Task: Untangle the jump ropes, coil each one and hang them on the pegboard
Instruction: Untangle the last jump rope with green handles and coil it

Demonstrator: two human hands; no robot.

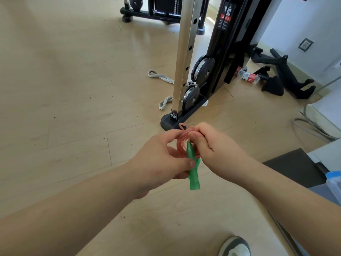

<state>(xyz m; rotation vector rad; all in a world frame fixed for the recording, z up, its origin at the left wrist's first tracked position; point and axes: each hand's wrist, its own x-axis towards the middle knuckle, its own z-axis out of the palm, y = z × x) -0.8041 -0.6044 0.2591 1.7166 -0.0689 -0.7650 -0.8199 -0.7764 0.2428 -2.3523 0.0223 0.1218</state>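
In front of the machine base, the right hand grips a coiled red rope; the left hand pinches its green handle. Fingers hide part of the coil.

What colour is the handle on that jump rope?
Green. The handle hangs below the coiled pinkish-red rope, seen best in the head view.

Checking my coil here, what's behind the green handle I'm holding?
The coiled reddish rope loops behind the green handle, with a sliver of more green beside it. The left hand and right hand cover the rest of the coil.
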